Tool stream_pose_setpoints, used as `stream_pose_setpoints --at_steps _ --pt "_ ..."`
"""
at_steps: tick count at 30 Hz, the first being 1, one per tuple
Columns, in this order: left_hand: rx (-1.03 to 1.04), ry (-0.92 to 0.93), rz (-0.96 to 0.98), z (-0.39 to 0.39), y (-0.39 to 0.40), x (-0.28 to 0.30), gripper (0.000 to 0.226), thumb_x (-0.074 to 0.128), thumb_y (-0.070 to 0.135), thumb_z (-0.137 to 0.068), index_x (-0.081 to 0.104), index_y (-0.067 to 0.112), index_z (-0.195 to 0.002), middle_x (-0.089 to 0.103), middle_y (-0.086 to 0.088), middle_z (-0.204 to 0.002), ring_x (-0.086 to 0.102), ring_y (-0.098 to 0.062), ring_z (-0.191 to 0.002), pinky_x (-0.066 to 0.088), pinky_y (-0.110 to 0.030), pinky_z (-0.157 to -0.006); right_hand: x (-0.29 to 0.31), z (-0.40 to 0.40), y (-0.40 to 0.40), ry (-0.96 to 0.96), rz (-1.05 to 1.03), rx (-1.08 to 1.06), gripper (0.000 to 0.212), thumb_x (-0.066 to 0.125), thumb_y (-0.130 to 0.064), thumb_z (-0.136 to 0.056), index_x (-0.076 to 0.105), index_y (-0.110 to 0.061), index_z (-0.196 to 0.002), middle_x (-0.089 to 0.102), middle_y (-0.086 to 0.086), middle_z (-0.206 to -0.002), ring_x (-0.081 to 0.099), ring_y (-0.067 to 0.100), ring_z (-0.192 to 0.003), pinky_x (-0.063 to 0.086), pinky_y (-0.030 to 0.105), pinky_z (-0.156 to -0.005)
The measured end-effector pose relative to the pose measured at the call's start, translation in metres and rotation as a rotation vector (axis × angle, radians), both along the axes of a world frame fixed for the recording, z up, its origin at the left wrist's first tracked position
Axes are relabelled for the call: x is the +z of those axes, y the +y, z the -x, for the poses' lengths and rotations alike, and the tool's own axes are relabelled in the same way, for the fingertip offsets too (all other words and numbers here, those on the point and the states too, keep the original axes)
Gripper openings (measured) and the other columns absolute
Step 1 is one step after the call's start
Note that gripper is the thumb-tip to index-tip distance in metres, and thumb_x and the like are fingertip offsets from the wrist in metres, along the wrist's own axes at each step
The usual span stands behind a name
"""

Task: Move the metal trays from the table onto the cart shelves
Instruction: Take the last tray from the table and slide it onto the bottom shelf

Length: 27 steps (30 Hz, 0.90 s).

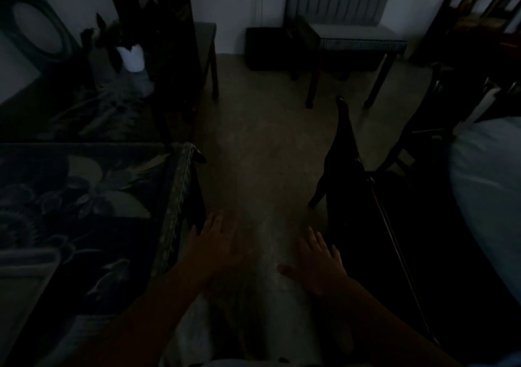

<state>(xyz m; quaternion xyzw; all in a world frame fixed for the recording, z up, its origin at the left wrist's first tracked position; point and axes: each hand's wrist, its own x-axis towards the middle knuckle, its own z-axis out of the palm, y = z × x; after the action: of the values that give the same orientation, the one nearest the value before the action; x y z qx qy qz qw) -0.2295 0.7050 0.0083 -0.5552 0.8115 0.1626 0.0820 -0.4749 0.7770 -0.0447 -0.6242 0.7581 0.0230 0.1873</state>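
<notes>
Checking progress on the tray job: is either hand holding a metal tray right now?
No, the left hand and right hand both hover with fingers spread over the dim bare floor, holding nothing.

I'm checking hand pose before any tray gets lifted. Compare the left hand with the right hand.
The left hand reaches farther forward, near the edge of the patterned cloth; the right hand sits closer to the body, beside a dark chair. The left hand is motion-blurred; the right hand is sharper, thumb splayed inward. Both are palm-down over the floor, fingers spread, holding nothing.
</notes>
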Motion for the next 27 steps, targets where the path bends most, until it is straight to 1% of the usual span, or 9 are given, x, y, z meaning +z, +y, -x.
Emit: stream_pose_setpoints --at_steps 4,7,10,12,14,18,21,24,27 --pt "0.078 0.012 -0.055 -0.014 -0.052 -0.005 0.094 0.026 0.086 -0.078 -0.001 0.036 -0.154 -0.008 -0.002 -0.165 -0.009 -0.024 -0.15 0.003 -0.06 -0.117 0.0 -0.006 -0.061 0.033 -0.066 0.072 0.1 0.032 -0.085 -0.07 0.0 -0.033 -0.149 -0.009 -0.001 -0.161 -0.009 0.02 -0.148 0.005 0.055 -0.115" --pt "0.215 0.035 -0.026 -0.046 -0.079 -0.022 0.096 0.023 0.087 -0.077 -0.003 0.036 -0.154 -0.005 -0.004 -0.165 -0.004 -0.024 -0.15 0.006 -0.058 -0.117 -0.003 -0.027 -0.116 0.063 -0.148 0.239 0.1 0.042 -0.078 -0.075 -0.003 -0.03 -0.151 -0.009 -0.001 -0.162 -0.007 0.021 -0.148 0.006 0.055 -0.115" --pt "0.441 0.043 -0.029 -0.092 -0.084 -0.036 0.094 0.021 0.087 -0.077 -0.002 0.038 -0.153 -0.001 -0.003 -0.165 0.0 -0.025 -0.15 0.008 -0.059 -0.116 -0.004 -0.064 -0.175 0.112 -0.165 0.485 0.092 0.039 -0.075 -0.078 0.007 -0.029 -0.151 -0.005 0.004 -0.162 0.0 0.025 -0.148 0.009 0.052 -0.115" --pt "0.648 0.059 -0.061 -0.128 -0.07 -0.042 0.096 0.016 0.088 -0.073 0.0 0.039 -0.153 -0.001 -0.003 -0.165 -0.001 -0.025 -0.151 0.009 -0.058 -0.117 -0.004 -0.105 -0.209 0.139 -0.157 0.696 0.076 0.038 -0.065 -0.087 0.016 -0.028 -0.15 0.001 0.008 -0.162 0.002 0.028 -0.148 0.01 0.051 -0.116" --pt "0.83 0.069 -0.08 -0.159 -0.046 -0.046 0.103 0.008 0.093 -0.064 -0.001 0.04 -0.153 -0.003 -0.001 -0.165 -0.003 -0.023 -0.151 0.009 -0.056 -0.117 -0.002 -0.155 -0.236 0.153 -0.132 0.884 0.073 0.038 -0.057 -0.09 0.014 -0.025 -0.151 0.003 0.011 -0.161 0.004 0.029 -0.148 0.013 0.049 -0.116" --pt "1.219 0.048 -0.07 -0.206 0.025 -0.042 0.113 0.002 0.095 -0.057 0.0 0.038 -0.153 -0.003 0.0 -0.165 -0.003 -0.022 -0.151 0.012 -0.054 -0.117 0.009 -0.273 -0.255 0.073 -0.122 1.23 0.101 0.035 -0.081 -0.072 0.005 -0.027 -0.151 -0.002 0.004 -0.162 0.001 0.024 -0.148 0.013 0.051 -0.116" --pt "1.465 0.069 -0.06 -0.22 0.083 -0.038 0.121 -0.004 0.1 -0.051 -0.002 0.036 -0.154 -0.002 -0.002 -0.165 -0.002 -0.023 -0.151 0.014 -0.055 -0.117 0.012 -0.352 -0.241 0.033 -0.117 1.482 0.107 0.026 -0.091 -0.065 0.002 -0.032 -0.151 -0.007 0.0 -0.162 -0.002 0.022 -0.148 0.01 0.051 -0.115" --pt "1.632 0.043 -0.04 -0.228 0.126 -0.047 0.109 0.006 0.094 -0.063 0.002 0.035 -0.154 0.003 -0.003 -0.165 0.002 -0.024 -0.151 0.017 -0.054 -0.116 0.01 -0.413 -0.22 0.026 -0.17 1.67 0.099 0.029 -0.087 -0.071 0.001 -0.034 -0.15 -0.009 -0.002 -0.162 -0.005 0.023 -0.148 0.009 0.053 -0.116" --pt "1.712 0.062 -0.022 -0.244 0.145 -0.058 0.097 0.019 0.088 -0.074 0.007 0.033 -0.154 0.008 -0.005 -0.164 0.006 -0.029 -0.15 0.019 -0.053 -0.116 0.004 -0.458 -0.2 0.028 -0.119 1.737 0.092 0.037 -0.08 -0.078 0.01 -0.03 -0.15 0.001 0.0 -0.162 0.004 0.024 -0.148 0.018 0.05 -0.117"
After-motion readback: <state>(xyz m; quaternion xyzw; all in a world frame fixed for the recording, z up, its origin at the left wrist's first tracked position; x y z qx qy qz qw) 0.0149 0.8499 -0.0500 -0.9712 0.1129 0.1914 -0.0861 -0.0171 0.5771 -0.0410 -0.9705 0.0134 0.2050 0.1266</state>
